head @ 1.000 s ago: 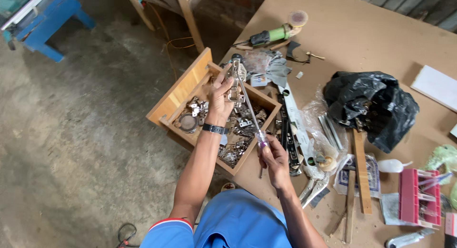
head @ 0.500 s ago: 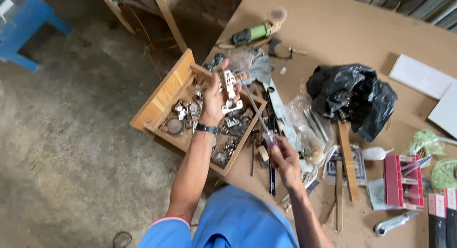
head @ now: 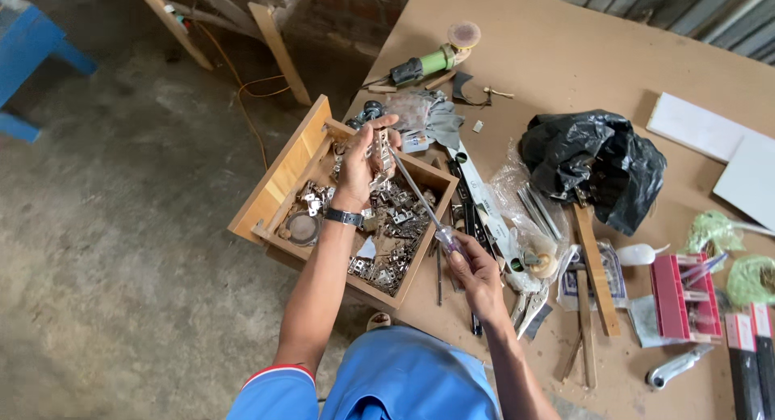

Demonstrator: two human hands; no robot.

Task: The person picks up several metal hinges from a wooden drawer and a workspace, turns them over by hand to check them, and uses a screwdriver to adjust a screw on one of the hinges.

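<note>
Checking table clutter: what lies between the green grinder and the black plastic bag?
In the head view, between grinder and bag lie a small dark scrap and bare brown tabletop.

A rough grey concrete floor (head: pixel 113 250) occupies the left half of the view. A large brown fibreboard worktable (head: pixel 565 57) fills the right half. A blue painted wooden bench (head: pixel 36 53) stands at the upper left. Pale timber frame legs (head: pixel 278 41) stand beyond the table. Grey corrugated metal sheeting (head: pixel 678 8) forms the wall at top right. Lighting is even daylight.

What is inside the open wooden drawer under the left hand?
The wooden drawer holds a heap of metal hinges. The left hand covers part of it; the bottom is mostly hidden.
</note>
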